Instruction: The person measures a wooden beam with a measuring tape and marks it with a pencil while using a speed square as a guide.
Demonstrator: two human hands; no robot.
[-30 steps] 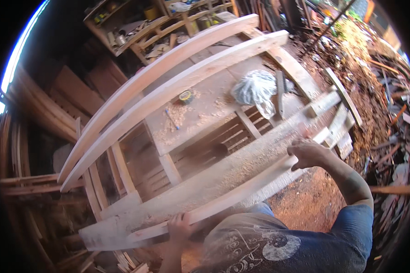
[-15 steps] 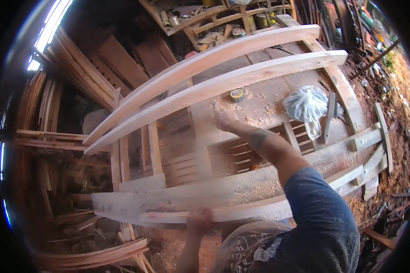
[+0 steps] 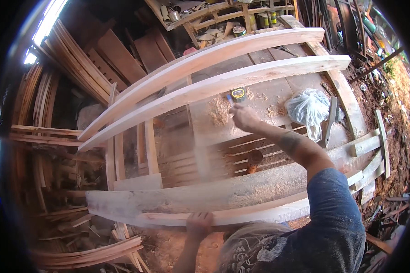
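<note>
My right hand (image 3: pixel 245 119) is closed and reaches over the middle of the workbench. A slim blue-tipped stick (image 3: pixel 229 97), like a pen or pencil, pokes up from its fingers. Just beyond it a yellow and black tape measure (image 3: pixel 238 93) lies among wood shavings (image 3: pixel 219 112). At the near side, my left hand (image 3: pixel 199 224) has its fingers bent over the edge of a long pale wooden strip (image 3: pixel 255 214). That strip lies along a wide dusty plank (image 3: pixel 241 193).
Two long planed boards (image 3: pixel 259 73) cross the far side of the bench. A tied plastic bag (image 3: pixel 307 108) sits to the right beside a short grey wooden piece (image 3: pixel 331 119). Slats and a rusty cylinder (image 3: pixel 255 157) show in the bench's gap. Planks (image 3: pixel 84 63) lean at left.
My right hand has moved right toward the tape measure, carrying the blue-tipped stick. My left hand stays on the wooden strip. The whole view has shifted slightly.
</note>
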